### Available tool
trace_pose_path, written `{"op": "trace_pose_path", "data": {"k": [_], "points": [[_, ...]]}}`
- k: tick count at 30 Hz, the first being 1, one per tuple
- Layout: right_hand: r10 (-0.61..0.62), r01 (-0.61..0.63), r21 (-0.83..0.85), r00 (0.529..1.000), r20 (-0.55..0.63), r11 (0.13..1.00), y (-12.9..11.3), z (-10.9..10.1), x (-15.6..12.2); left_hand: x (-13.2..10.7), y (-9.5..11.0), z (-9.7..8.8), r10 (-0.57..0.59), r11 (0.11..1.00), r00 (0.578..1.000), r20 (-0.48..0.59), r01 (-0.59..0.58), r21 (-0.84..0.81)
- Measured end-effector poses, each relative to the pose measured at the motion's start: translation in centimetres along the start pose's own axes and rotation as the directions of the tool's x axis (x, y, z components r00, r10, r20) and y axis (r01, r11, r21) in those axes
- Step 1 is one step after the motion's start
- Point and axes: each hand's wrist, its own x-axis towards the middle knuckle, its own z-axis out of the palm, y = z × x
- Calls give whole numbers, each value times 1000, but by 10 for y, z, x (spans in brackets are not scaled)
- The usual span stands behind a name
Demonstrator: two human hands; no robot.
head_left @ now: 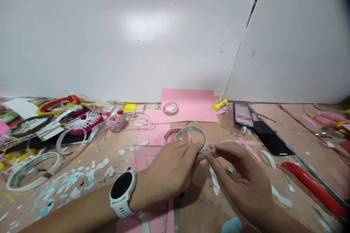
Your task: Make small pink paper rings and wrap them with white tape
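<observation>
My left hand (175,164), wearing a white watch (123,191), is closed on a grey cardboard tape ring (201,133) that stands tilted above the table. My left fingers hide its lower edge. My right hand (243,174) meets the left at the ring's near side. Its thumb and index finger are pinched on a small whitish strip (210,153), mostly covered by the fingertips. Below them lies or hangs a narrow white paper strip (214,178); whether it joins the pinched piece I cannot tell. Behind the left hand rests a pink-covered ring (168,135).
Pink paper (191,98), another tape ring (170,108) and a yellow glue stick (220,105) lie at the back. A clear ruler (144,151) is left. Right are a phone (273,140) and a red-handled cutter (314,187). Craft items and a tape roll (34,171) crowd the left.
</observation>
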Motion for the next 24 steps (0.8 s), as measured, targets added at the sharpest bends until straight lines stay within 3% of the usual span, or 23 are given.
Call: {"op": "trace_pose_path", "data": {"k": [6,14,19,24], "points": [[90,-84,-114,994,56,990,-10,-5,10,-1,0,1,38,985,999,-31,-32,169],[123,-103,-165,985,118,981,-7,-7,17,-3,-4,7,-6,989,998,67,-4,148],[-72,99,-256,991,114,962,-10,-6,14,0,-3,1,-73,997,991,109,72,11],[-279,300,-299,954,111,906,-9,-4,2,2,-2,-1,-90,991,996,21,92,-98]]}}
